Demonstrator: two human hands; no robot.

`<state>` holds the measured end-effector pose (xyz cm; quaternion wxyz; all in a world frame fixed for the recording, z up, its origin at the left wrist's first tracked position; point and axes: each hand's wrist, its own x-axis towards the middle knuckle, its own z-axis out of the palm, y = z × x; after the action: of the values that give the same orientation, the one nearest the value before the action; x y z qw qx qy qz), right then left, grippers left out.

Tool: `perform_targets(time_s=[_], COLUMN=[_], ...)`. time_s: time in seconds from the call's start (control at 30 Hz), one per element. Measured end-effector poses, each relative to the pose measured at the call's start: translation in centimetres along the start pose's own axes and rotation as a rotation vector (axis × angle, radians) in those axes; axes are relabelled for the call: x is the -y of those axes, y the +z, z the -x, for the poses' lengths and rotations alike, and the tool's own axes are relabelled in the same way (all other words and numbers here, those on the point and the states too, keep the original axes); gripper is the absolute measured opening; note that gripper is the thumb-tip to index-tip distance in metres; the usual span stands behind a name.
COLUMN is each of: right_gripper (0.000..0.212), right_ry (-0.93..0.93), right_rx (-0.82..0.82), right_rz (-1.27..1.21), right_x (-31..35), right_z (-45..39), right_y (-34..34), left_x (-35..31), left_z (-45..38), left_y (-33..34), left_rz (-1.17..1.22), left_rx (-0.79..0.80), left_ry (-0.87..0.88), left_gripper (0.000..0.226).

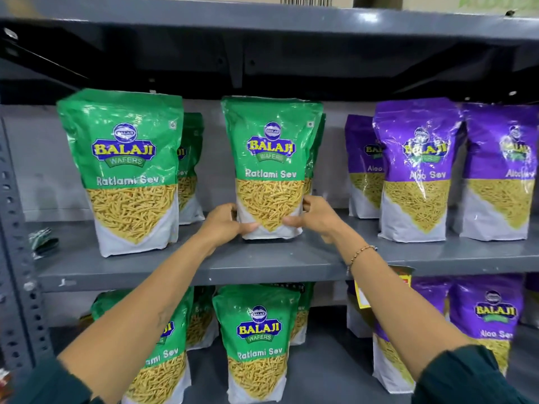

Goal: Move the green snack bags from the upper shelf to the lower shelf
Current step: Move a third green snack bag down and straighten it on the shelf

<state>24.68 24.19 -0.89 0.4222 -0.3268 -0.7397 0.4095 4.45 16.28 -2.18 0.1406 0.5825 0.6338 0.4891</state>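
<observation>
A green Ratlami Sev bag (271,158) stands upright at the middle of the upper shelf (262,266). My left hand (224,225) grips its lower left side and my right hand (316,217) grips its lower right side, thumbs across the front. Another green bag (316,153) peeks out behind it. Further left on the same shelf stands a second green bag (125,170) with one more (191,167) behind it. On the lower shelf (329,371), green bags stand at the centre (256,342) and left (163,365), partly hidden by my left forearm.
Purple Aloo Sev bags (420,167) fill the right side of the upper shelf, and more purple bags (484,319) stand below. A perforated grey upright (14,228) frames the left edge. A yellow tag (364,293) hangs from the shelf lip. A small crumpled wrapper (43,240) lies far left.
</observation>
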Motion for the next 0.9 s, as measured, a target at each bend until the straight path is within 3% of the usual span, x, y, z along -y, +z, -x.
perform_targets(time_s=[0.1, 0.4, 0.53, 0.6, 0.63, 0.7, 0.8, 0.83, 0.9], right_gripper=[0.04, 0.05, 0.052, 0.063, 0.074, 0.087, 0.04, 0.024, 0.014], right_ry=[-0.022, -0.003, 0.027, 0.047, 0.053, 0.004, -0.301, -0.4, -0.489], right_rx=[0.052, 0.106, 0.155, 0.194, 0.16, -0.087, -0.582, -0.621, -0.48], right_rz=[-0.033, -0.024, 0.017, 0.084, 0.131, 0.2, 0.208, 0.193, 0.154], right_x=[-0.5, -2.1, -2.4, -2.2, -2.0, -1.2, 0.5, 1.4, 3.0], right_z=[0.5, 0.9, 0.4, 0.6, 0.8, 1.4, 3.2, 3.8, 4.1], right_y=[-2.6, -5.3, -5.5, -5.6, -5.5, -5.1, -3.0, -1.7, 1.7], left_x=[-1.1, -2.4, -2.0, -1.9, -1.9, -1.9, -1.9, -1.7, -1.0], left_z=[0.2, 0.2, 0.0, 0.3, 0.6, 1.3, 3.3, 4.1, 6.0], left_y=[1.6, 4.6, 4.5, 4.3, 4.2, 3.6, 1.6, 0.7, -1.7], left_rz=[-0.037, -0.056, -0.092, -0.127, -0.154, -0.18, -0.063, -0.033, -0.018], left_rx=[0.014, 0.004, 0.021, 0.044, 0.054, 0.021, -0.206, -0.313, -0.545], left_ry=[-0.021, -0.038, -0.039, -0.028, -0.013, 0.039, 0.145, 0.194, 0.299], left_gripper=[0.048, 0.039, 0.051, 0.056, 0.061, 0.073, 0.062, 0.052, 0.039])
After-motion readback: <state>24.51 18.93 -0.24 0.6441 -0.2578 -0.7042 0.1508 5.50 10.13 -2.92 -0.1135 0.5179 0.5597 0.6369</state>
